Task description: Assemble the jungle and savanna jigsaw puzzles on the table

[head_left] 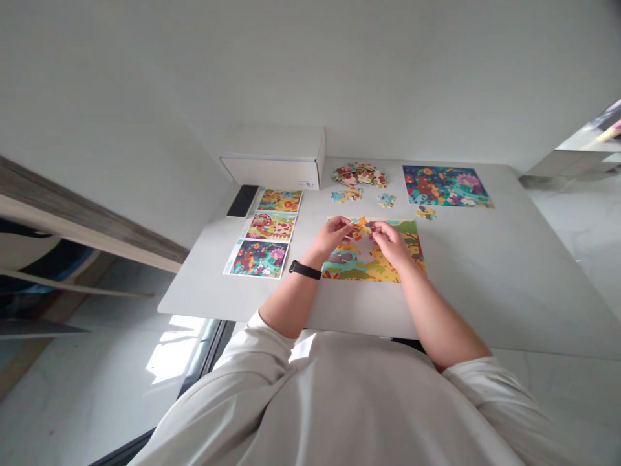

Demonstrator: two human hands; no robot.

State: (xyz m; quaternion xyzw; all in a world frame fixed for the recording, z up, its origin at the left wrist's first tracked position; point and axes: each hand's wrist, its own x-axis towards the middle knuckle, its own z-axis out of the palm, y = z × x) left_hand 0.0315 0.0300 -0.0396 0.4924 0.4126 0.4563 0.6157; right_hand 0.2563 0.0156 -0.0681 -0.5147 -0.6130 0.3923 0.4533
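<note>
Both hands are over a partly assembled jigsaw puzzle (407, 241), whose middle shows a pale gap. My left hand (334, 236), with a black band on its wrist, pinches a yellow-orange puzzle piece (359, 228) between thumb and fingers. Close by on the right, my right hand (391, 244) is closed on a small piece with a dark grey part, at the edge of the yellow-orange one. Whether the two pieces are joined I cannot tell. Fingers and wrists hide parts of the puzzle beneath.
A pile of puzzle pieces (359, 173) lies at the back, with loose pieces (385, 200) in front. A finished dark-blue puzzle (446, 186) is at back right. On the left are a white box (272, 169), a black phone (243, 200) and a picture sheet (259, 259).
</note>
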